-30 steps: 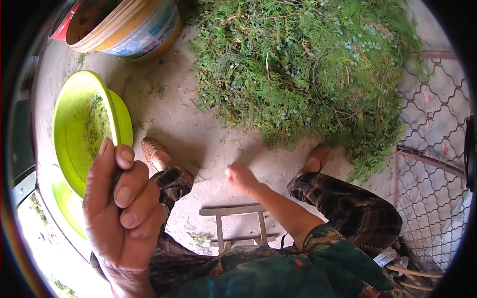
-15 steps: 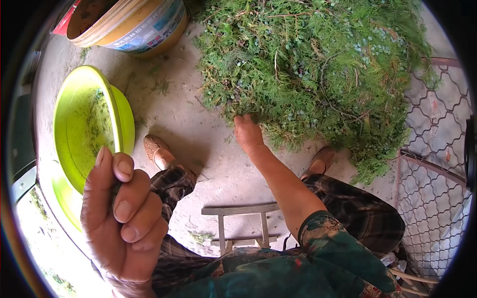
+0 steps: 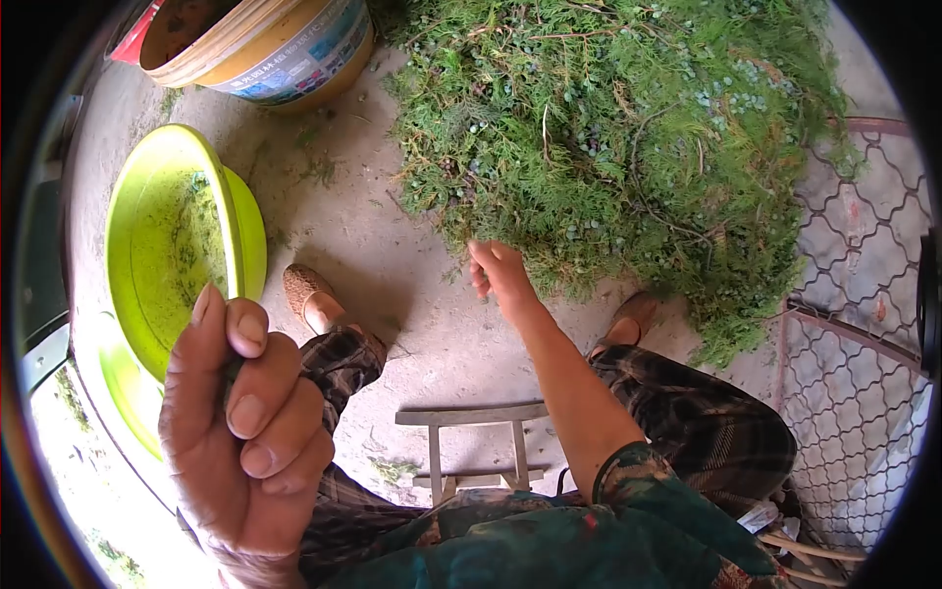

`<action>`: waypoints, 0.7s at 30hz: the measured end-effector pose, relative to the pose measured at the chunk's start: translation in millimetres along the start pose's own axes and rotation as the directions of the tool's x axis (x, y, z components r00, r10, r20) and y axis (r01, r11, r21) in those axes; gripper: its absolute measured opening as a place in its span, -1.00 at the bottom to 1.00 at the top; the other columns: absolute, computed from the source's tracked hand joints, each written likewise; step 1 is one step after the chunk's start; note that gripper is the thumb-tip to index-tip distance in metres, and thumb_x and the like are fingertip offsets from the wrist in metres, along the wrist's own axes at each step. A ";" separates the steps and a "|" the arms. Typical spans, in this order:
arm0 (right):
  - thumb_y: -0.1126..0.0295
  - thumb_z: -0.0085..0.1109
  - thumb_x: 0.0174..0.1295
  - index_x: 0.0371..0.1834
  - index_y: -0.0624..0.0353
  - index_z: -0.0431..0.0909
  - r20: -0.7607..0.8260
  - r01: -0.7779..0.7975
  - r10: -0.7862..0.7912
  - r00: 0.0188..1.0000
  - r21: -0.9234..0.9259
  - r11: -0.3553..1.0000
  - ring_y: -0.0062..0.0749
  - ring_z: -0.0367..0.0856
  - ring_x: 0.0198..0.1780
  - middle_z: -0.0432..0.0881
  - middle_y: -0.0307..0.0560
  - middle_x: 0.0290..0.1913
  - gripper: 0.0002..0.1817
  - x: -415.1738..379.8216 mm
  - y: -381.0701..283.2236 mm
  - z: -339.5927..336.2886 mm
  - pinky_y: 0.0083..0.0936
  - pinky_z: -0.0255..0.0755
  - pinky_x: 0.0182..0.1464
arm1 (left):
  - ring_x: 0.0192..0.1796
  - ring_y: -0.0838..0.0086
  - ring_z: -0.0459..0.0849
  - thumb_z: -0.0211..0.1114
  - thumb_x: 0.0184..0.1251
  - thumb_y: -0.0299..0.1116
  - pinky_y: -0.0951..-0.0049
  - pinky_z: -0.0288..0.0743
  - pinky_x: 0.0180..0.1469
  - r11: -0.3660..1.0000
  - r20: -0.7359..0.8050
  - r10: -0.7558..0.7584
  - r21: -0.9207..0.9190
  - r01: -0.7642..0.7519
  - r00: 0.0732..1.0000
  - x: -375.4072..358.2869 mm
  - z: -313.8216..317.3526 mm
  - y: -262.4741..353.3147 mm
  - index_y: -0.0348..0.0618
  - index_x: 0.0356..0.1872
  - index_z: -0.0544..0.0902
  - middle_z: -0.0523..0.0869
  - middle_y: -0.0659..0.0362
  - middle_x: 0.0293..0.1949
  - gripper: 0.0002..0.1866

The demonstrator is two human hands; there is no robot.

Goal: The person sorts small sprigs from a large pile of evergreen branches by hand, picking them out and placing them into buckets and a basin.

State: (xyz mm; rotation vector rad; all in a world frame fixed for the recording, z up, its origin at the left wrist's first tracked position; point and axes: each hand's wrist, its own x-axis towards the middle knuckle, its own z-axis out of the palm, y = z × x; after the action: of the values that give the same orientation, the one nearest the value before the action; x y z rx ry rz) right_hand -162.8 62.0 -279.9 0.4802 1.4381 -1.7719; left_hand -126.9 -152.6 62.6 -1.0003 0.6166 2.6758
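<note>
Cypress sprigs (image 3: 608, 147) lay heaped on the concrete floor, where the right hand (image 3: 497, 272) pinched at the pile's near edge. Left hand (image 3: 245, 412) stayed clenched beside the green basin (image 3: 235, 211); a loose grip could spill pickings.

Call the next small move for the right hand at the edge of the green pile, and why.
Probably pinch a sprig from the pile's near edge and draw it back. The right hand sits at the rim of the heap of green branches, fingers curled, and looks empty. The left hand is fisted around something dark beside the green basin, so it is occupied.
</note>
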 end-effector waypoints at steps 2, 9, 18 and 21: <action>0.25 0.09 0.27 -0.15 0.10 0.43 -0.099 0.032 -0.068 0.993 -0.331 0.943 -0.28 0.64 -0.40 0.57 -0.10 -0.50 -0.79 20.4 4.3 9.7 -0.29 0.51 -0.44 | -0.65 0.59 0.23 -0.33 0.61 -0.11 0.56 0.19 -0.67 1.000 -0.011 0.001 -0.002 -0.001 1.000 0.3 1.4 0.1 -0.18 -0.15 0.38 0.31 0.24 -0.55 -0.62; 0.34 0.09 0.20 -0.30 0.13 0.46 0.063 0.201 -0.489 0.870 -0.951 0.236 0.07 0.61 -0.40 0.61 0.10 -0.46 -0.88 12.2 52.8 14.4 -0.11 0.47 -0.32 | -0.67 0.58 0.25 -0.33 0.61 -0.12 0.58 0.16 -0.69 1.000 -0.025 0.021 0.005 -0.021 0.999 0.0 6.8 1.9 -0.18 -0.16 0.38 0.33 0.23 -0.57 -0.62; 0.22 0.11 0.25 -0.32 0.09 0.48 -0.148 0.135 -0.364 0.920 -0.752 0.645 0.10 0.62 -0.34 0.65 0.05 -0.42 -0.82 -8.4 35.6 0.0 -0.07 0.46 -0.30 | -0.67 0.58 0.25 -0.31 0.61 -0.13 0.59 0.15 -0.69 1.000 -0.039 0.004 -0.017 -0.005 0.999 -3.6 4.9 0.9 -0.18 -0.17 0.38 0.34 0.21 -0.57 -0.63; 0.30 0.10 0.25 -0.31 0.12 0.48 -0.087 0.182 -0.498 0.863 -0.866 0.466 0.08 0.65 -0.28 0.66 0.10 -0.38 -0.86 19.9 -2.8 11.7 -0.08 0.47 -0.28 | -0.67 0.58 0.25 -0.31 0.61 -0.13 0.59 0.15 -0.70 1.000 -0.060 0.002 -0.022 -0.003 0.998 -2.6 5.2 0.6 -0.18 -0.18 0.38 0.34 0.22 -0.58 -0.63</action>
State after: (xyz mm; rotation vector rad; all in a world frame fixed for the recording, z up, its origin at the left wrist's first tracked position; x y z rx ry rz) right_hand -175.1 44.5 -288.9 -0.0751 2.5692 -1.0294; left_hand -128.1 -150.9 67.9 -1.0896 0.6017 2.6688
